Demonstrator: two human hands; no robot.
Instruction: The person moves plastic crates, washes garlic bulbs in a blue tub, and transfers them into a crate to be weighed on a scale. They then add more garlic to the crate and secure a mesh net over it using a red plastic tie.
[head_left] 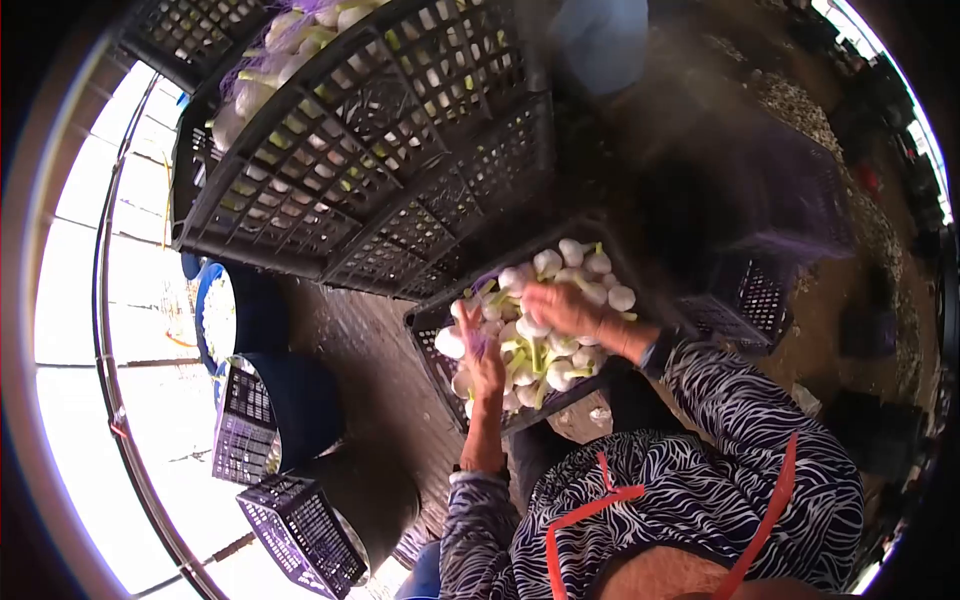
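Note:
A black plastic crate (pixel 424 345) in front of me is heaped with white garlic bulbs (pixel 570 376), many with short green stems. My left hand (pixel 482 360) is over the crate's left side, its fingers stretched apart, with a bit of purple netting showing by the palm. A garlic bulb (pixel 450 343) lies just beside it. Over the middle of the heap, my right hand (pixel 562 307) reaches in from the right, fingers extended flat above the bulbs. Its fingertips are close to the left hand, and the bulbs right under it are partly hidden.
Large black crates (pixel 370 130) of garlic and purple netting (pixel 305 20) stand stacked ahead. To the left are a blue barrel (pixel 215 315) and empty-looking crates (pixel 300 535). More crates (pixel 755 300) sit at right, near garlic scraps (pixel 800 110) on the floor.

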